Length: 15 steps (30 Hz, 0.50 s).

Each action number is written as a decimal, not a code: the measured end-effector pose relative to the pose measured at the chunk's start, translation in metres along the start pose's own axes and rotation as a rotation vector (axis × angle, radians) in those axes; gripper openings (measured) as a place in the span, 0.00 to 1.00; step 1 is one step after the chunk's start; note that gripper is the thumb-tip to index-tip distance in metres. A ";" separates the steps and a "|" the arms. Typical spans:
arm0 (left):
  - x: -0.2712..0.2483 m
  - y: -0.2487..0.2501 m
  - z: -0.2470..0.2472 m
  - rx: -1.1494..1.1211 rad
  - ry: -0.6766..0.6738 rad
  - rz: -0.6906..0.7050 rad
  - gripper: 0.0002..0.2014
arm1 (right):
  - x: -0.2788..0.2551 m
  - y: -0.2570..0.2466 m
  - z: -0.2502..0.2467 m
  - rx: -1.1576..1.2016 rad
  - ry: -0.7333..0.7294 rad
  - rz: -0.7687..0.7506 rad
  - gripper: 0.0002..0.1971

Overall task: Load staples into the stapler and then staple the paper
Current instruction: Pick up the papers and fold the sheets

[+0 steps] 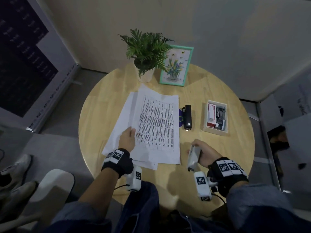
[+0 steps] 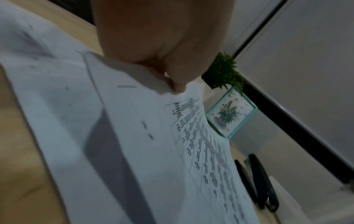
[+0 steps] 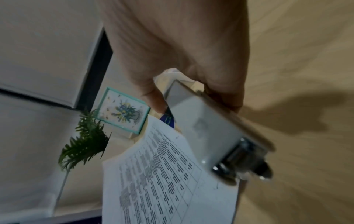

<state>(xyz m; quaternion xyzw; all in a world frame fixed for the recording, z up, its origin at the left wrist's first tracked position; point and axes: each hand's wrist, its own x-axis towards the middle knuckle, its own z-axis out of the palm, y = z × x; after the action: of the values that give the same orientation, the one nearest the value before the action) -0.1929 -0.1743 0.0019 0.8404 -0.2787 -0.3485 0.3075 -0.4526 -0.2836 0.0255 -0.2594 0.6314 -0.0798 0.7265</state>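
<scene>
Several printed paper sheets (image 1: pixel 156 123) lie loosely stacked on the round wooden table (image 1: pixel 99 115). My left hand (image 1: pixel 132 132) pinches the left edge of the top sheets and lifts them slightly; in the left wrist view the thumb and fingers of the left hand (image 2: pixel 172 84) close on the paper (image 2: pixel 134 136). To the right of the stack, near the table's front, my right hand (image 1: pixel 196 149) grips a white stapler (image 1: pixel 193 156) above the table. The right wrist view shows this stapler (image 3: pixel 206 128) with its metal hinge end towards the camera. A black stapler (image 1: pixel 187 116) lies beside the paper.
A shallow white tray (image 1: pixel 205 115) at the right holds a red-and-white staple box (image 1: pixel 211 115) and loose grey staple strips (image 1: pixel 220 115). A potted fern (image 1: pixel 146 47) and a teal picture frame (image 1: pixel 176 64) stand at the back. A purple disc (image 1: pixel 180 118) peeks from under the paper.
</scene>
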 end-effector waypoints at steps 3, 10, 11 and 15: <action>-0.008 -0.004 -0.017 -0.184 -0.034 0.068 0.21 | 0.000 0.015 -0.005 -0.027 0.028 -0.034 0.15; -0.028 -0.013 -0.068 -0.366 -0.105 0.158 0.15 | -0.034 0.023 0.001 -0.281 0.072 -0.235 0.27; -0.030 -0.011 -0.074 -0.369 -0.122 0.176 0.15 | -0.039 0.020 0.004 -0.334 0.100 -0.253 0.30; -0.042 0.002 -0.096 -0.391 -0.127 0.267 0.13 | -0.060 0.005 0.011 -0.507 0.205 -0.476 0.38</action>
<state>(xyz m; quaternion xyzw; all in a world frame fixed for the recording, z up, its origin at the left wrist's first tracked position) -0.1456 -0.1159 0.0751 0.6971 -0.3331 -0.4043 0.4896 -0.4544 -0.2495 0.0765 -0.5618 0.6226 -0.1133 0.5329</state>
